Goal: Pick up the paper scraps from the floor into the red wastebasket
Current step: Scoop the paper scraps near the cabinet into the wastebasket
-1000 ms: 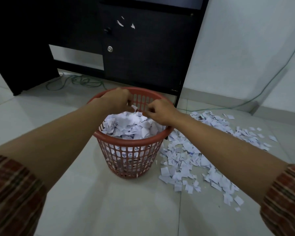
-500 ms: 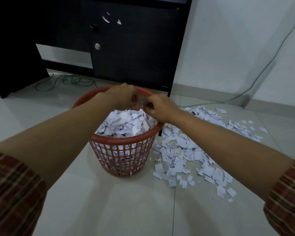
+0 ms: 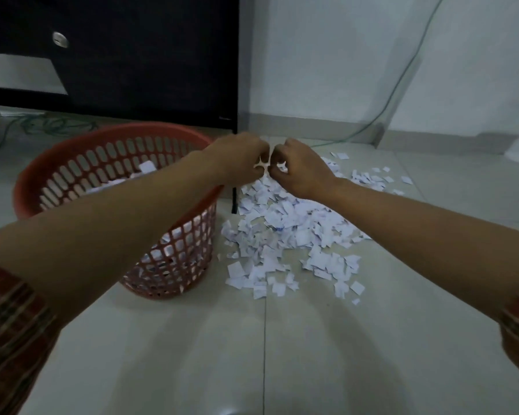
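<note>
The red wastebasket (image 3: 72, 163) stands on the floor at the left, holding white paper scraps (image 3: 147, 166). A big pile of paper scraps (image 3: 285, 232) lies on the tiles just right of it. My left hand (image 3: 237, 161) and my right hand (image 3: 300, 172) are side by side above the far end of the pile, past the basket's right rim. Both have curled fingers, and a small white scrap (image 3: 263, 166) shows pinched between their fingertips. My left forearm hides part of the basket.
A black cabinet (image 3: 150, 61) stands behind the basket, with a white wall and skirting to its right. A green cable (image 3: 402, 70) runs down the wall, and more green cable (image 3: 45, 124) lies on the floor behind the basket. Bare tiles (image 3: 222, 354) spread in front.
Both hands have moved right, from above the basket's opening to above the floor pile. The view has shifted right and closer with them.
</note>
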